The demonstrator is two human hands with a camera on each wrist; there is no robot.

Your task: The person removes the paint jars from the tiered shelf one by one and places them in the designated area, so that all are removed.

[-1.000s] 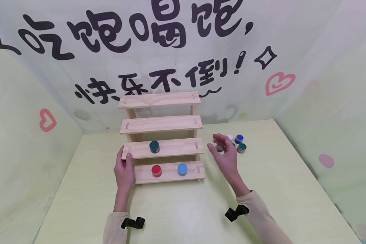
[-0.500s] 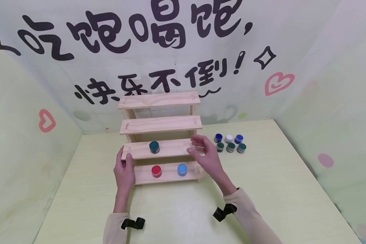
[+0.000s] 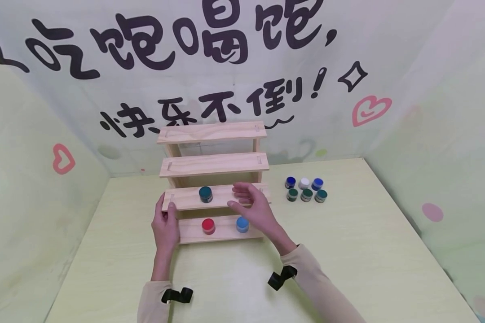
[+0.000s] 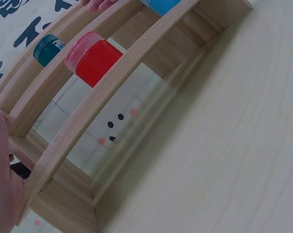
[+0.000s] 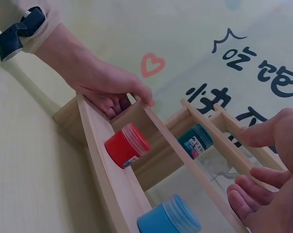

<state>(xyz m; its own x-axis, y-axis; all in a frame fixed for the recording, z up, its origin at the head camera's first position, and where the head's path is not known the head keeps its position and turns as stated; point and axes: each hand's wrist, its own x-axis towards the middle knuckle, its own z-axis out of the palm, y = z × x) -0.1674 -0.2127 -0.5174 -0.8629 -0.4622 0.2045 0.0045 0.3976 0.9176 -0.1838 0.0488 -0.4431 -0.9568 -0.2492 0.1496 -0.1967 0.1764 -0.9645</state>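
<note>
A four-tier wooden stepped rack (image 3: 214, 164) stands at the back middle of the table. My left hand (image 3: 164, 226) grips its left end, thumb on the second board from the bottom. On that board sits a teal-lidded paint jar (image 3: 206, 194). The lowest board bears a red paint jar (image 3: 208, 226) and a light blue paint jar (image 3: 242, 224). Over the second board's right half is my right hand (image 3: 254, 208), fingers loosely bent and thumb apart, with nothing between them. In the right wrist view the teal jar (image 5: 195, 141) is clear of those fingertips.
Right of the rack, several more paint jars stand in two rows, among them a white jar (image 3: 304, 183), a blue jar (image 3: 317, 184) and a green jar (image 3: 306, 195). A printed cloth backdrop (image 3: 307, 134) closes off the table's back and sides.
My right hand has moved left, from beside the loose jars to over the second board. The left hand and the jars on the rack have stayed put.
</note>
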